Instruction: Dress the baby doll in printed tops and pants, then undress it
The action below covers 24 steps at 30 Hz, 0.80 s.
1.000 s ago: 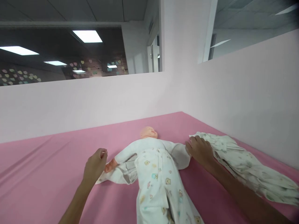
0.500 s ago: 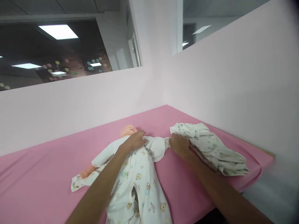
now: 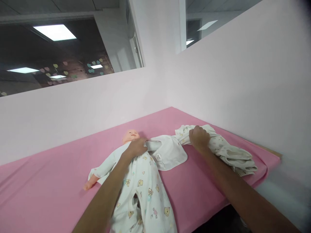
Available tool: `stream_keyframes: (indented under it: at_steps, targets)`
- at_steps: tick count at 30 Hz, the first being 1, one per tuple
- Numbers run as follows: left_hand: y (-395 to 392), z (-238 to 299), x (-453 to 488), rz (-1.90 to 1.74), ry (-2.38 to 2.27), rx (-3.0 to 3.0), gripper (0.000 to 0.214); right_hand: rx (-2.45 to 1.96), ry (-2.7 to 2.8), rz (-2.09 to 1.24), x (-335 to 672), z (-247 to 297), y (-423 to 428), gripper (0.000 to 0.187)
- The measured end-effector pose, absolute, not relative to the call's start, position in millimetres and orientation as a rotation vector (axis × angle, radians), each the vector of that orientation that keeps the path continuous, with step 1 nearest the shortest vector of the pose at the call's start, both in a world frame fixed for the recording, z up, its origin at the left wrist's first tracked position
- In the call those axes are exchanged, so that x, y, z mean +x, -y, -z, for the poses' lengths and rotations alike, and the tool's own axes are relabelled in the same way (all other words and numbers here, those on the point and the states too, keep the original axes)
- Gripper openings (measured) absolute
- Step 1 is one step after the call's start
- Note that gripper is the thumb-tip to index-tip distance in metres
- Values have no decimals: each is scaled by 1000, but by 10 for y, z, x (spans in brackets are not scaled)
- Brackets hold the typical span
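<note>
A baby doll lies on its back, head toward the wall, in a white long-sleeved top. Over its lower body is a white romper with a bear print. My left hand is closed at the doll's upper chest, its fingers gripping cloth by the shoulder. To the right, the romper's white inner panel lies spread out with a small label showing. My right hand is a fist around the far end of the romper's sleeve, stretched out sideways. The doll's arm on that side is mostly covered.
Folded printed baby clothes lie at the right, partly behind my right hand. A pink sheet covers the table. White walls meet in the corner behind, with windows or mirrors higher up.
My right hand has moved right and up, pulling the sleeve out. The white inner panel now lies more spread out. Cloth has drawn away from the doll's hand at the left.
</note>
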<state>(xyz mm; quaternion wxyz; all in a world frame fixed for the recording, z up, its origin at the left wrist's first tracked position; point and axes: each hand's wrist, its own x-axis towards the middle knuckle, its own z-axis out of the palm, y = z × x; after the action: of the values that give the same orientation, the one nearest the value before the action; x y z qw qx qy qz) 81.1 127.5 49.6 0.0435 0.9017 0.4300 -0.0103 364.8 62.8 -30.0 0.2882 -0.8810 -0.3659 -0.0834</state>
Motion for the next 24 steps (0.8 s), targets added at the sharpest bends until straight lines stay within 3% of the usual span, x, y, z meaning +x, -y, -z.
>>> stream_keyframes:
  at_steps: [4, 8, 13, 24]
  targets:
    - [-1267, -486, 965, 72, -1308, 2830, 48, -2176, 1147, 364, 3194, 229, -580, 36]
    - [-1204, -465, 1171, 71, -1261, 2912, 31, -2019, 1418, 91, 2554, 227, -600, 42]
    - [-1155, -381, 1263, 80, -1075, 2966, 30, -2053, 1562, 111, 2301, 283, -640, 28]
    - [-1161, -315, 1217, 139, -1030, 3022, 55, -2117, 1597, 117, 2542, 260, -539, 23]
